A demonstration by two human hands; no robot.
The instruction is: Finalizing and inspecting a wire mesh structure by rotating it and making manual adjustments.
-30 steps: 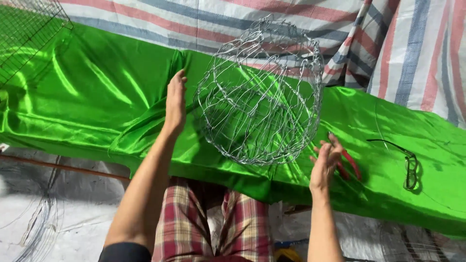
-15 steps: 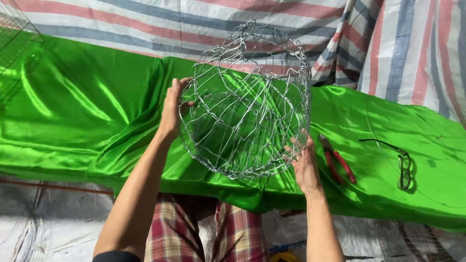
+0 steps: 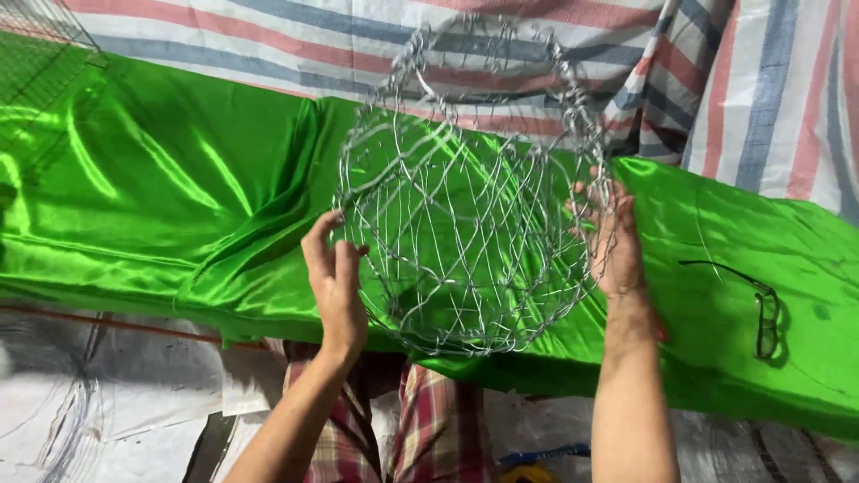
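A round cage of silver wire mesh (image 3: 470,192) is held up in the air over shiny green satin cloth (image 3: 161,206). My left hand (image 3: 335,282) grips its lower left side, fingers curled on the wires. On the cage's right side my right hand (image 3: 613,237) presses against the mesh, fingers hooked into it. The cage's open top tilts toward the back.
A pair of dark-framed glasses (image 3: 761,309) lies on the green cloth at the right. A striped tarp (image 3: 734,80) hangs behind. Flat wire mesh (image 3: 40,36) shows at the top left. White woven sheeting (image 3: 89,394) covers the floor, and checked trousers (image 3: 429,429) are below.
Both hands have closed onto the wire cage, the left sliding down its side and the right coming up against it. The view has drawn closer; red-handled pliers once visible on the cloth are now hidden.
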